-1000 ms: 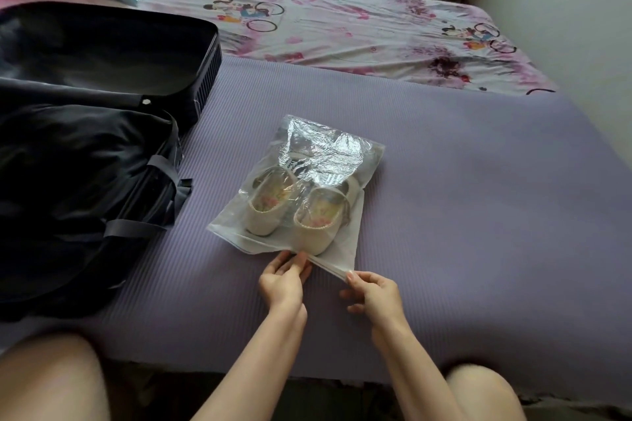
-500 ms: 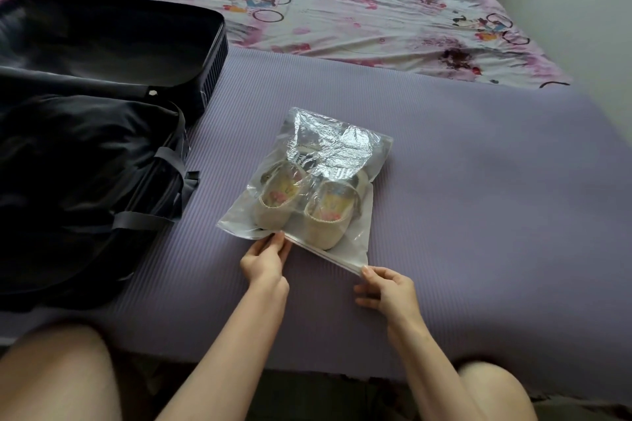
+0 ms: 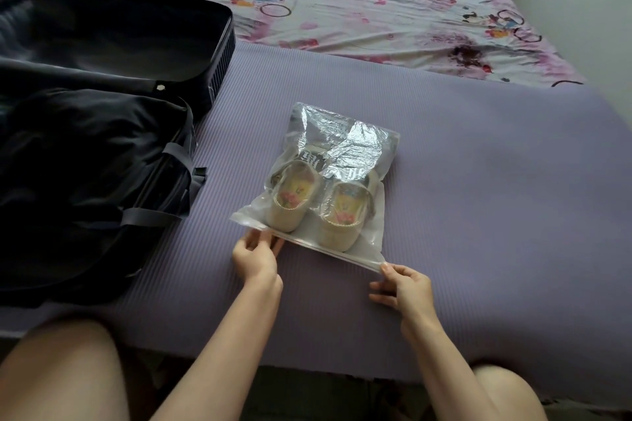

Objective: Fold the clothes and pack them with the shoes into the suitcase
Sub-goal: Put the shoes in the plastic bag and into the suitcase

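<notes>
On the mat (image 3: 478, 181), shoes (image 3: 290, 203) in bag (image 3: 345, 140), toes nearward, left hand (image 3: 254, 258) and right hand (image 3: 407, 287) pinching its near corners

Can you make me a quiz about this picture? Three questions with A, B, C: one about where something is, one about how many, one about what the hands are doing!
1. Where are the shoes?
A) inside the clear plastic bag
B) on the pillow
C) on the floor

2. How many shoes are there?
A) one
B) two
C) four

3. What are the left hand and right hand doing?
A) folding a shirt
B) resting idle
C) pinching the bag's near edge

Answers: 1 A, they show through the plastic. 2 B, a pair lies side by side. 3 C, each pinches one end of that edge.
</notes>
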Demonstrator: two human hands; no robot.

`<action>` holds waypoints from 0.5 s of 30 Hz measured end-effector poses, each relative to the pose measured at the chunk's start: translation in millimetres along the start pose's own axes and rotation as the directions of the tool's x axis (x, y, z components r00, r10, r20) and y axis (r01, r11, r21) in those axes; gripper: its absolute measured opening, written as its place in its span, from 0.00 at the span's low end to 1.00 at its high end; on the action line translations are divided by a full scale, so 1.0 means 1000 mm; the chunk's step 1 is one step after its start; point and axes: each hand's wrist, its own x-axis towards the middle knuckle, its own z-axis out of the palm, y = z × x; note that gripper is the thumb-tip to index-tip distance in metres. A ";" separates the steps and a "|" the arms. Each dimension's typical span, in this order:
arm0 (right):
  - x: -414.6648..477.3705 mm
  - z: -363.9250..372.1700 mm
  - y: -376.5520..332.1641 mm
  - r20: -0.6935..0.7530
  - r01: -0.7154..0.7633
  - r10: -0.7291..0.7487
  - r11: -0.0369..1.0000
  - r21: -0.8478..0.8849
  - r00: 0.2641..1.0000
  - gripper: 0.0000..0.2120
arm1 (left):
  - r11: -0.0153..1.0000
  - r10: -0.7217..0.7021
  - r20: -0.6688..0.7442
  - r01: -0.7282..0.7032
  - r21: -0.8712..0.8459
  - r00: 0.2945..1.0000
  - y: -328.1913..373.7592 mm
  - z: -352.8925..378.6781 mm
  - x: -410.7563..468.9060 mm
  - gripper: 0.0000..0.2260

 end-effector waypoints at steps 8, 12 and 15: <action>0.000 -0.002 0.001 0.005 0.015 -0.015 1.000 -0.016 1.000 0.04 | 0.997 0.056 0.014 -0.057 0.044 0.998 0.019 -0.015 0.016 0.12; 0.000 -0.002 0.002 -0.016 0.026 -0.027 1.000 -0.008 1.000 0.04 | 0.990 0.103 0.054 -0.108 0.094 0.993 0.028 -0.024 0.025 0.10; 0.001 0.000 0.002 -0.032 0.018 -0.018 1.000 0.001 0.999 0.04 | 0.988 0.100 0.084 -0.109 0.112 0.991 0.028 -0.028 0.025 0.09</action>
